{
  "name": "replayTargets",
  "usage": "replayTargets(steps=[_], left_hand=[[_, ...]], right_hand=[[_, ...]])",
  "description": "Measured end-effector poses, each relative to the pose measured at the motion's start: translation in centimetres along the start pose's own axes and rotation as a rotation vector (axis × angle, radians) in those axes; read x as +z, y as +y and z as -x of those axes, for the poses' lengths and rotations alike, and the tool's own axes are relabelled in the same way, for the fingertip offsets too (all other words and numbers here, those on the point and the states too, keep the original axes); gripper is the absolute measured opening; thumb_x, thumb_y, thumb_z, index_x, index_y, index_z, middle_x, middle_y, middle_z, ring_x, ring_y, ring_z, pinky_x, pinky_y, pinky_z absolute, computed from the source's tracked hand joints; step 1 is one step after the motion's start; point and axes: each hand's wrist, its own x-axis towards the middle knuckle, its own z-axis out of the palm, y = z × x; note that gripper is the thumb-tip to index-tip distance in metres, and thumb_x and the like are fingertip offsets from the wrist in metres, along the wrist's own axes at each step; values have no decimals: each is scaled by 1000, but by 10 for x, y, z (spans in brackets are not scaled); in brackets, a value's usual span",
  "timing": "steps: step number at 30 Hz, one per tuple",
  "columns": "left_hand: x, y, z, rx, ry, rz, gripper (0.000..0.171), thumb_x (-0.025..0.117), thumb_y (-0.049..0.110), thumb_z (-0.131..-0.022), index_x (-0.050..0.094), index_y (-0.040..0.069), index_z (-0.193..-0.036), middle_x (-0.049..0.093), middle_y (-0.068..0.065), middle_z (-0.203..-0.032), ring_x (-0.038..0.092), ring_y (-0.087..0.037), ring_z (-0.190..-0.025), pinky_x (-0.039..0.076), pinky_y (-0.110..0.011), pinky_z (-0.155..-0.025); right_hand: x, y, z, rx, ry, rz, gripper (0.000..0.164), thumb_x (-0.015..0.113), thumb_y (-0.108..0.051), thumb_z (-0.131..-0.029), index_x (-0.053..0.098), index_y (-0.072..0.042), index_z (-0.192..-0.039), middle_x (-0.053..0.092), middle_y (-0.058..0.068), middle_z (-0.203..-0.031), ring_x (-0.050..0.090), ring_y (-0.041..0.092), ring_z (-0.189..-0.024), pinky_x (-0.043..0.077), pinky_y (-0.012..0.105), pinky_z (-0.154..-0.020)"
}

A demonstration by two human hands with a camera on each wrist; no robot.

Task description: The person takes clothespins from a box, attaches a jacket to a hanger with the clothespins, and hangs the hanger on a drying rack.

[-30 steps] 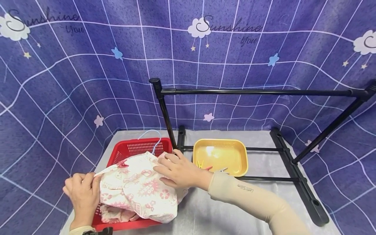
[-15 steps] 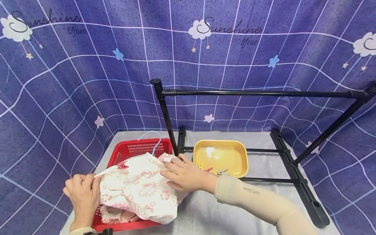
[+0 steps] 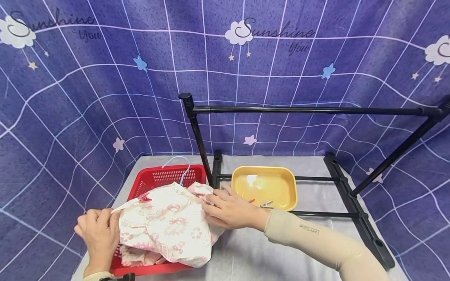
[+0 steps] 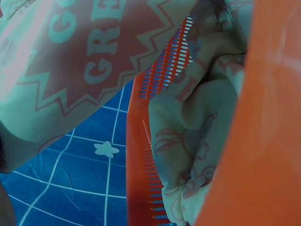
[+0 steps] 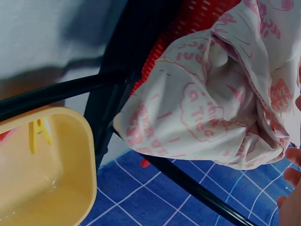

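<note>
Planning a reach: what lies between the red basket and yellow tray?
Head view: the garment rack's left foot; nearer the person, pink-printed fabric and the right hand.

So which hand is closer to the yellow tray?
Right. The right hand is beside the yellow tray, at the printed cloth; the left hand is farther off, across the red basket.

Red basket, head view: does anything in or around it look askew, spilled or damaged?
No damage or spill shows. One untidy thing: the pink-and-white cloth lies bunched, draping past the right side of the red basket rather than sitting inside; the left hand pinches its edge.
</note>
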Motion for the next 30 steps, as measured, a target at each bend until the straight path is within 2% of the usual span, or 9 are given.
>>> replayTargets(steps=[5,8,17,24,30], left_hand=[[2,-2,2,2,5,-14,57,44,52,-89,52,-4,-79,39,-21,-77,31,-48,-78,15,-58,-68],[2,-3,4,-2,7,-15,57,44,52,-89,51,-4,-78,39,-22,-77,31,-48,-78,15,-58,-68],[1,-5,7,-19,-9,-17,57,44,52,-89,49,-4,-77,39,-22,-78,30,-48,-79,15,-58,-70],[2,-7,11,-31,-3,-13,57,45,51,-88,49,-4,-77,38,-21,-77,30,-48,-79,15,-59,-71],[2,-9,12,-37,-14,-19,57,44,52,-89,48,-4,-77,38,-21,-78,30,-48,-79,15,-59,-71]], right_hand=[[-3,2,7,-4,-80,-11,42,48,-38,-87,51,-16,-123,51,1,-105,46,20,-95,33,42,-85],[-4,3,10,-6,-103,1,41,46,-38,-88,50,-17,-123,50,1,-105,46,20,-96,33,42,-86],[-2,6,18,30,-63,-27,32,43,-32,-87,53,-18,-113,52,1,-102,47,22,-89,36,43,-81],[2,15,26,29,10,-38,29,53,-33,-83,54,-15,-106,54,3,-99,49,23,-88,38,43,-76],[-3,24,31,61,-66,-13,29,53,-33,-83,52,-16,-105,52,3,-102,48,24,-92,34,44,-81]])
